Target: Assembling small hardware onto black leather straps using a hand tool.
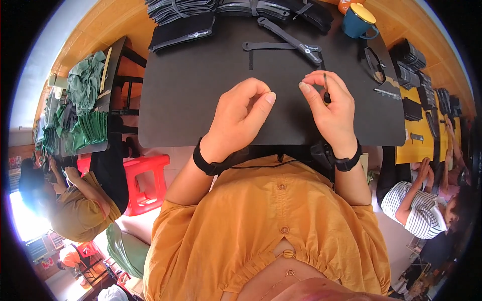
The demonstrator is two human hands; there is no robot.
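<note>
Above the near part of the dark table [181, 105], my left hand [236, 118] is closed, thumb against index finger. Anything in that pinch is too small to make out. My right hand [335, 113] is raised opposite it, with thumb and index finger close together. A thin tool [327, 97] with a dark end sits among the right hand's fingers; its exact kind is unclear. Beyond the hands, a dark strap with a pale printed mark [288, 39] lies diagonally over another dark strap [271, 46]. Neither hand touches these straps.
Stacks of black fabric pieces [183, 32] line the far edge. A blue mug with a yellow lid [356, 25] stands far right, near a black loop [374, 65]. A red stool [145, 183] is left. Co-workers sit at side tables, one in a striped top [414, 213].
</note>
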